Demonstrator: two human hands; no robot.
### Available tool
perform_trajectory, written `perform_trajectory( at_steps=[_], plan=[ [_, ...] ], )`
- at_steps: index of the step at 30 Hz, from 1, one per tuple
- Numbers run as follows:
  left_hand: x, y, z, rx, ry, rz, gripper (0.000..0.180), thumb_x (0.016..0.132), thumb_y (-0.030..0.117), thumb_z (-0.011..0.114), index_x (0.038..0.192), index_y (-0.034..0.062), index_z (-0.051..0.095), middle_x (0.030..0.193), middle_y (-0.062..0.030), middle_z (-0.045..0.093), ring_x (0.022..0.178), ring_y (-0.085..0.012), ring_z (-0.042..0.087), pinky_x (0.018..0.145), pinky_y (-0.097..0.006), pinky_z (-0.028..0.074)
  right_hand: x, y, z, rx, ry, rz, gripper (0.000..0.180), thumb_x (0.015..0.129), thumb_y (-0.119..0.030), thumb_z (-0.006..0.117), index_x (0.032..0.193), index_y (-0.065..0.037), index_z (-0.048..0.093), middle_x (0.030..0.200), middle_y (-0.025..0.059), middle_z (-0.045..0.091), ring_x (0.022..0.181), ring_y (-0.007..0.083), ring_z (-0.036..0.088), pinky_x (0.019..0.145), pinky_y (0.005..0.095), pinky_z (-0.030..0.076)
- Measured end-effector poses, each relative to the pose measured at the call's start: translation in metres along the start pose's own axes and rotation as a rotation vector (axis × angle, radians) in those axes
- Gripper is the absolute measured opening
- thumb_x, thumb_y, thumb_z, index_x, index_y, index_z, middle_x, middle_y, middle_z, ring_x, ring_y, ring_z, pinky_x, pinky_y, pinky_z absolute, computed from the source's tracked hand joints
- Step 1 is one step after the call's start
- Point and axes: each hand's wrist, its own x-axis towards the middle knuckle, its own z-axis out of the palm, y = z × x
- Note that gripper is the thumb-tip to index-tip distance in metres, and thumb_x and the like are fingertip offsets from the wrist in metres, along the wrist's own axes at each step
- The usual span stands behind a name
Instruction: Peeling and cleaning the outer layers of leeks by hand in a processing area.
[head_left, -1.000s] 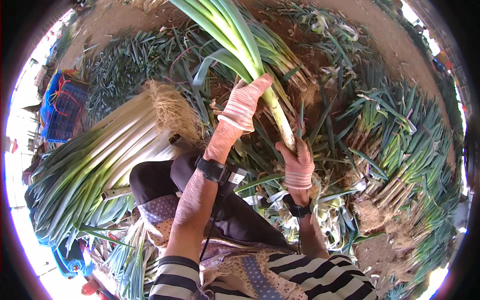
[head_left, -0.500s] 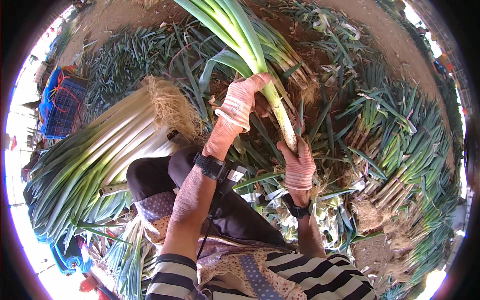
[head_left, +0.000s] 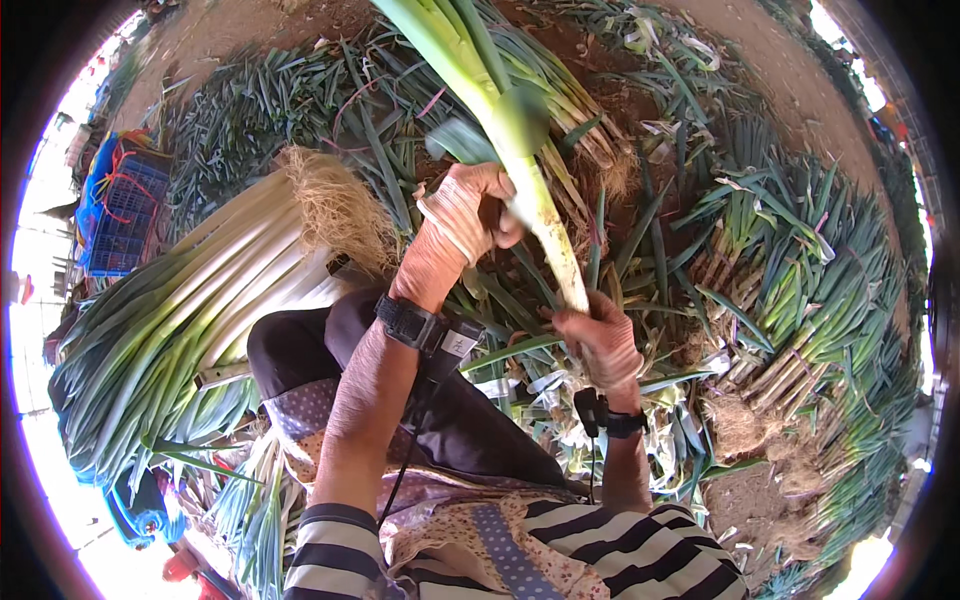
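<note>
My right hand [head_left: 602, 345], in a striped glove, is closed round the root end of a long leek [head_left: 540, 205]. The leek slants up and leftward, its white shank low and its green leaves running past the top of the view. Beside the shank, my left hand [head_left: 468, 212], also gloved, has its fingers curled in. A pale strip of the leek's outer leaf seems to run into those fingers, though they partly hide it. Blurred green leaf parts [head_left: 462, 140] hang around the stalk above this hand.
A stack of large leeks [head_left: 215, 275] with bushy roots [head_left: 335, 205] lies left of my knees. Tied bundles [head_left: 800, 330] of thinner leeks lie on the right. Peeled leaf scraps [head_left: 660, 440] cover the ground near my right forearm. A blue crate [head_left: 125, 215] stands far left.
My left hand has slid down and slightly left from its grip round the stalk, and the outer leaf now looks blurred and pulled. My right hand stays at the root end, moved slightly down.
</note>
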Motion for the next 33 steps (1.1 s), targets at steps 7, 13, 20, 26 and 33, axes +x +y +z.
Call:
perform_trajectory(
  at_steps=[7, 13, 20, 26, 33],
  plan=[
    [-0.007, -0.04, -0.01, 0.112, -0.448, -0.133, 0.01, 0.088, 0.013, 0.061, 0.091, 0.004, 0.062, 0.084, -0.01, 0.067, 0.07, -0.017, 0.063, 0.056, -0.024, 0.05, -0.023, -0.005, -0.001, 0.071, -0.299, 0.221, 0.039, 0.075, -0.014, 0.077, 0.104, 0.005, 0.06, 0.069, 0.0031, 0.058, 0.051, 0.0076, 0.05, 0.045, 0.0212, 0.037],
    [-0.026, -0.032, -0.004, 0.328, -0.157, -0.227, 0.029, 0.091, 0.026, 0.061, 0.109, 0.004, 0.062, 0.1, -0.0135, 0.068, 0.071, -0.0143, 0.065, 0.049, -0.02, 0.046, -0.024, -0.006, 0.009, 0.003, -0.17, 0.121, 0.031, 0.078, -0.015, 0.074, 0.1, 0.002, 0.061, 0.066, 0.0002, 0.056, 0.049, 0.0053, 0.045, 0.044, 0.0205, 0.034],
    [0.004, 0.014, 0.006, -0.118, -0.005, 0.344, 0.078, 0.076, 0.061, 0.067, 0.122, 0.0019, 0.044, 0.085, -0.0095, 0.057, 0.086, -0.0254, 0.059, 0.086, -0.046, 0.05, -0.011, 0.029, 0.008, -0.036, -0.163, 0.165, 0.028, 0.078, -0.015, 0.074, 0.097, 0.001, 0.062, 0.067, -0.0012, 0.056, 0.051, 0.0049, 0.045, 0.044, 0.0214, 0.033],
    [0.011, 0.004, -0.008, -0.03, 0.119, 0.41, 0.068, 0.079, 0.061, 0.063, 0.115, 0.0049, 0.052, 0.078, -0.0056, 0.056, 0.065, -0.0181, 0.056, 0.062, -0.036, 0.051, 0.032, 0.055, 0.002, -0.657, 0.202, -0.864, 0.055, 0.066, -0.038, 0.082, 0.104, -0.005, 0.06, 0.091, 0.0098, 0.064, 0.076, 0.0232, 0.063, 0.07, 0.0336, 0.052],
    [0.008, 0.0, 0.003, -0.134, -0.065, 0.324, 0.089, 0.071, 0.074, 0.059, 0.121, 0.0025, 0.046, 0.068, -0.0007, 0.046, 0.057, -0.0131, 0.043, 0.051, -0.03, 0.04, 0.068, -0.002, 0.051, -0.462, -0.408, -0.666, 0.04, 0.076, -0.03, 0.075, 0.101, -0.001, 0.065, 0.089, 0.0118, 0.066, 0.076, 0.0206, 0.062, 0.065, 0.0312, 0.05]
  ],
)
